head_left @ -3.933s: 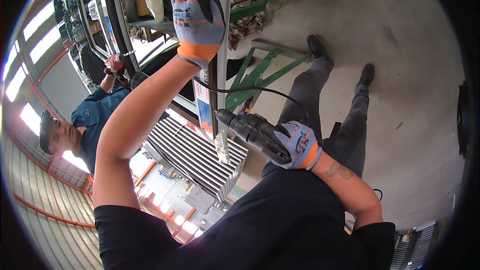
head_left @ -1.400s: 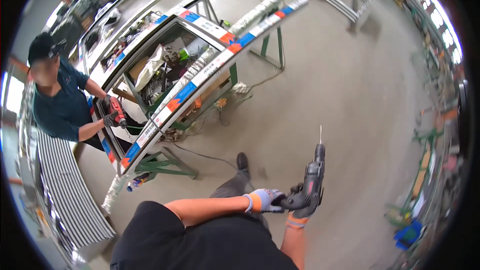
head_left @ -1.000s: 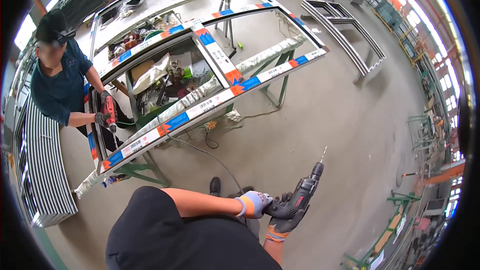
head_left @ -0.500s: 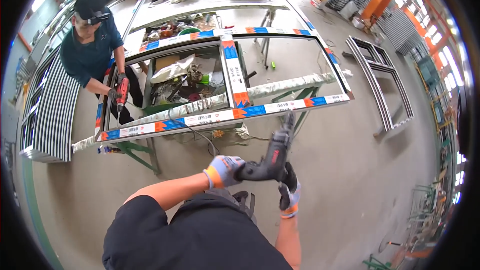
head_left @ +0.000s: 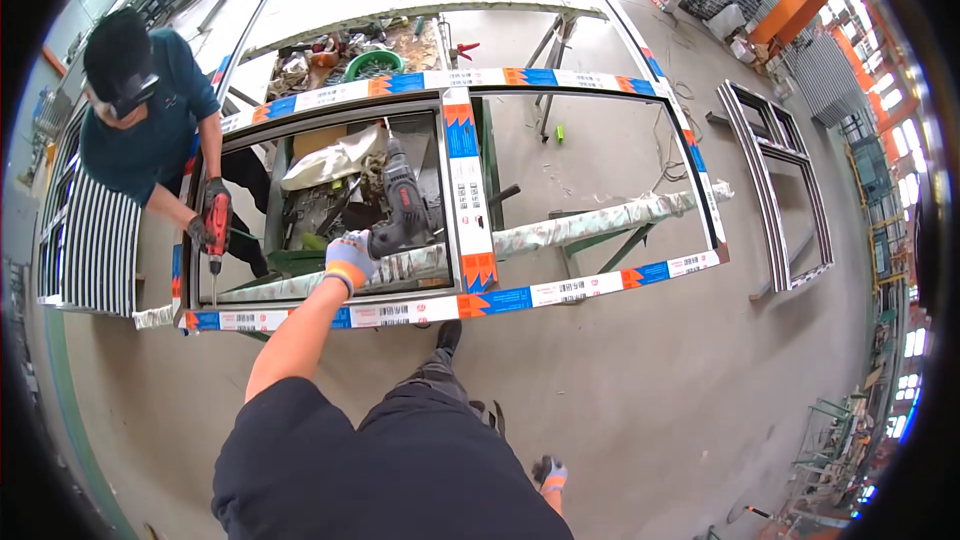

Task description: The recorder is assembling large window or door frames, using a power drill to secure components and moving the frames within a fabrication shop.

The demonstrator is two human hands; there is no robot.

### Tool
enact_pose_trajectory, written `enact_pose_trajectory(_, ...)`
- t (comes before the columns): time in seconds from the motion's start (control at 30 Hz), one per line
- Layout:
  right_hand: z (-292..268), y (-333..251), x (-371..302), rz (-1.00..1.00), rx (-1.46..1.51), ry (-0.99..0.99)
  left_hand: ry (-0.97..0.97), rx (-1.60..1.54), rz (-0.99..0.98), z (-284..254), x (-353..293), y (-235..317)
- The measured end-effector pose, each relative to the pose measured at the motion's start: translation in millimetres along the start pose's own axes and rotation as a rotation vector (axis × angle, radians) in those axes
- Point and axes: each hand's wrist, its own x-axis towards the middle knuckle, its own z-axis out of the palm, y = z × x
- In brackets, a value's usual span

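Note:
My left hand [head_left: 352,256], in a grey glove with an orange cuff, is closed around the rear of a dark power drill [head_left: 405,202]. The drill stretches forward over the left opening of a large window frame [head_left: 540,297] wrapped in printed blue, orange and white tape. Beyond the drill, partly covered by it, is a bin of scraps with a pale bag [head_left: 330,162]. My right hand [head_left: 549,471] hangs low at my side, away from the frame; its dark-palmed glove is too small and blurred to make out the fingers.
Left of the frame, a co-worker [head_left: 140,120] bends over its corner with a red drill [head_left: 217,225] pointing down. A wrapped support bar [head_left: 580,225] runs beneath the frame. A smaller metal frame [head_left: 790,185] lies to the right. Stacked profiles [head_left: 95,240] stand behind the co-worker.
The drill has moved forward and left over the frame, now in my left hand alone. My right hand has let go and dropped to my side. I am closer to the frame.

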Motion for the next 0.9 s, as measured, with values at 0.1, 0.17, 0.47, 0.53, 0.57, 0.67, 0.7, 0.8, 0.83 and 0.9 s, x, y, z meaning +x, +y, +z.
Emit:
enact_pose_trajectory(0.1,-21.5,49.6,-30.4,-0.238,-0.23,-0.063,-0.072,0.057,-0.038,24.5,57.1,-16.9)
enact_pose_trajectory(0.17,-19.2,60.5,-44.7,0.128,0.151,0.149,-0.115,0.091,-0.049,46.3,89.6,-22.2)
enact_pose_trajectory(0.47,-15.5,14.9,-54.7,0.239,0.231,0.185,-0.145,0.026,0.013,95.2,146.3,0.3)
enact_pose_trajectory(0.53,-25.8,8.5,-49.5,0.242,0.224,0.189,-0.134,0.061,0.059,108.1,149.7,-0.7)
enact_pose_trajectory(0.57,-29.7,10.5,-45.6,0.236,0.18,0.171,-0.165,0.093,0.067,114.9,154.3,-2.8)
enact_pose_trajectory(0.67,-34.5,18.0,-49.2,0.171,0.268,0.144,-0.28,0.182,0.098,127.6,155.3,-3.3)
enact_pose_trajectory(0.7,-40.7,22.8,-61.4,0.132,0.344,0.2,-0.33,0.13,0.098,126.7,169.4,30.1)
enact_pose_trajectory(0.8,-42.5,28.3,-63.3,0.197,0.312,0.206,-0.477,0.203,0.128,112.4,173.8,36.1)
enact_pose_trajectory(0.83,-45.1,35.5,-63.6,0.202,0.344,0.18,-0.44,0.233,0.12,102.9,171.0,47.8)
enact_pose_trajectory(0.9,-47.7,40.2,-52.6,0.183,0.392,0.121,-0.264,0.114,-0.12,95.0,171.8,24.3)
